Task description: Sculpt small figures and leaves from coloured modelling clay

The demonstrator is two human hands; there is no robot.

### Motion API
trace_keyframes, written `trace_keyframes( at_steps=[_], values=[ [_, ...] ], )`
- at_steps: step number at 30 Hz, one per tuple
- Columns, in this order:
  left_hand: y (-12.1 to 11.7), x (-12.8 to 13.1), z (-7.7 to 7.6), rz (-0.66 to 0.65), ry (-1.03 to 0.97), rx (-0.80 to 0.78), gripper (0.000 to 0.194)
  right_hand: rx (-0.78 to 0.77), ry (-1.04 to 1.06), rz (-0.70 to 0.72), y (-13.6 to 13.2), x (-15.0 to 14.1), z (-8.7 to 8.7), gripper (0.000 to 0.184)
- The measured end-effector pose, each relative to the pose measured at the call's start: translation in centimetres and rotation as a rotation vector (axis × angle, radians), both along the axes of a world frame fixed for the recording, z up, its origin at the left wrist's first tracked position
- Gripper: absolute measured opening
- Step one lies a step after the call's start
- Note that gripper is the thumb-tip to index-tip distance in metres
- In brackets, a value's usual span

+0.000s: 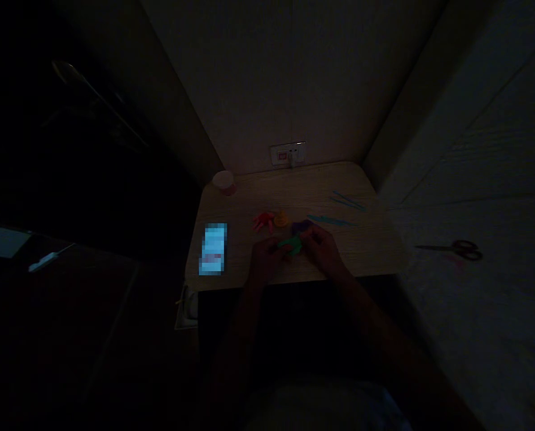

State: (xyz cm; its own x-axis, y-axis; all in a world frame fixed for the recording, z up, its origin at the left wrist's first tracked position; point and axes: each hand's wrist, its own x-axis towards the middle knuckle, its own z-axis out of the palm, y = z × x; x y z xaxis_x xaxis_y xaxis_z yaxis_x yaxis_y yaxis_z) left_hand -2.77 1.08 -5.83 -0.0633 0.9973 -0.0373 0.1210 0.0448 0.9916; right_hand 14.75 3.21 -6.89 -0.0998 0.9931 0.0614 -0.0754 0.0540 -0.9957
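In the dim light I see my left hand (266, 258) with its fingers closed on the left side of a small green clay-like piece (291, 244). My right hand (325, 250) pinches the same piece from the right. Fingers cover part of it, and its exact shape is hard to make out. Just beyond my right fingers lies a purple piece (300, 226), partly hidden. A red and pink piece with finger-like prongs (264, 221) rests on the table beside a round yellow-orange piece (280, 219).
Thin blue sticks (333, 221) lie on the wooden table (245, 200), with more blue sticks (348, 201) behind. A phone with a lit screen (213, 249) is at left, a pink cup (225, 182) at the back corner. Scissors (456, 249) lie on a pale surface at right.
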Motion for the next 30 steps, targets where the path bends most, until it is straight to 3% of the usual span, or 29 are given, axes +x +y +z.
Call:
trace_keyframes(
  at_steps=[4,8,12,20,30],
  values=[
    [0.0,-0.1,0.1,0.063,-0.017,0.051,0.031,0.049,0.015,0.081,-0.1,-0.3,-0.2,0.041],
    [0.0,-0.2,0.1,0.090,-0.032,0.097,0.039,0.049,-0.115,0.160,-0.3,-0.5,0.0,0.042],
    [0.0,-0.1,0.2,0.068,-0.017,0.132,0.046,0.068,-0.204,0.175,-0.5,-0.3,0.3,0.037],
    [-0.6,0.2,0.6,-0.003,0.036,0.153,0.041,0.210,-0.379,0.247,-0.7,-0.3,1.1,0.040],
    [-0.8,-0.1,-0.3,0.066,0.034,0.157,0.053,0.123,-0.411,0.258,-1.0,0.0,1.2,0.056]
  ],
)
